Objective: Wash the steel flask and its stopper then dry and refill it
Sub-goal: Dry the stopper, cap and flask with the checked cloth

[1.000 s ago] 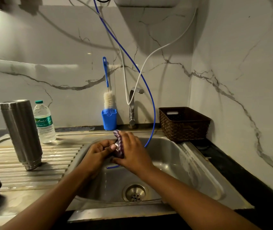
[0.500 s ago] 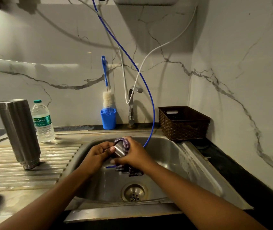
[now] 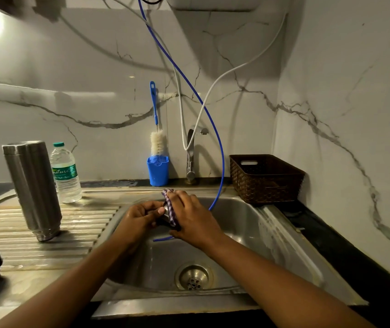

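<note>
Drying the stopper over the sink

L hand [image 3: 142, 218] pinches the small stopper [image 3: 165, 218], mostly hidden; R hand [image 3: 194, 216] grips the checked cloth [image 3: 171, 209] round it, mid-frame above the sink [image 3: 248, 221]. Steel flask [image 3: 33, 188] stands upright, mouth down, on the draining board [image 3: 23, 247] at frame left, well apart from both hands. L hand nearer, prob. the one to fetch it

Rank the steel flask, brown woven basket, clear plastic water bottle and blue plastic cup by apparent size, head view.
Largest: steel flask and brown woven basket, too alike to rank.
Then clear plastic water bottle.
Smallest: blue plastic cup.
</note>
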Demonstrator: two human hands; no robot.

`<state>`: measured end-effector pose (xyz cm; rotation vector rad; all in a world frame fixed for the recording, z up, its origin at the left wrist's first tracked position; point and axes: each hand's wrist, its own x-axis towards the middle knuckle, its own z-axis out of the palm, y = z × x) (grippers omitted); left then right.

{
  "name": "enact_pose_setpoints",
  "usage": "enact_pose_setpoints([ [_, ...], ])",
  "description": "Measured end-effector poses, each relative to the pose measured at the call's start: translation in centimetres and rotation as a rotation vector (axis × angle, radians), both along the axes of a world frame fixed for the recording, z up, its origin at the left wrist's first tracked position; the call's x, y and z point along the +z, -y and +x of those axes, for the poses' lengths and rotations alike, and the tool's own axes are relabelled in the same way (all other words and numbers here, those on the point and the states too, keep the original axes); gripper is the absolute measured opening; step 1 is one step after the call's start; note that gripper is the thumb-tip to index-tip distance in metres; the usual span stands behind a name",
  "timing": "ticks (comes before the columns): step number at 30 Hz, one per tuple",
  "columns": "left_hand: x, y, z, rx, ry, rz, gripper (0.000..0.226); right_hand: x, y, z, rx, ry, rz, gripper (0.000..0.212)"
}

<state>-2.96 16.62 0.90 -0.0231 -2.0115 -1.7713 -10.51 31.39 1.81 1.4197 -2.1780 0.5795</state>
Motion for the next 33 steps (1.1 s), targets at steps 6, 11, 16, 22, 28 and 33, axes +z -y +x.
enact_pose_setpoints([
  [6,0.3,-0.3,0.1,-0.071,-0.065,-0.030,0.032,2.0,-1.7,-0.8,0.210,1.368,-0.230,0.086],
  [11,0.5,-0.6,0.1,0.016,-0.045,-0.086,0.018,0.7,-0.6,0.9,-0.054,0.347,-0.022,0.093],
  [16,0.9,-1.2,0.4,0.015,-0.046,-0.127,0.018,1.1,-0.3,0.6,0.000,0.647,-0.125,0.088],
  [22,1.3,-1.0,0.8,0.009,-0.052,-0.149,0.021,1.7,-1.5,-0.6,0.151,1.189,-0.305,0.062],
  [28,1.0,-1.1,0.3,0.054,0.009,-0.127,0.022,-0.2,-0.2,-0.4,-0.027,0.269,-0.077,0.086],
  [33,0.8,-0.2,0.0,0.032,0.132,-0.099,0.018,-0.5,0.1,-0.1,-0.065,-0.028,0.009,0.087],
])
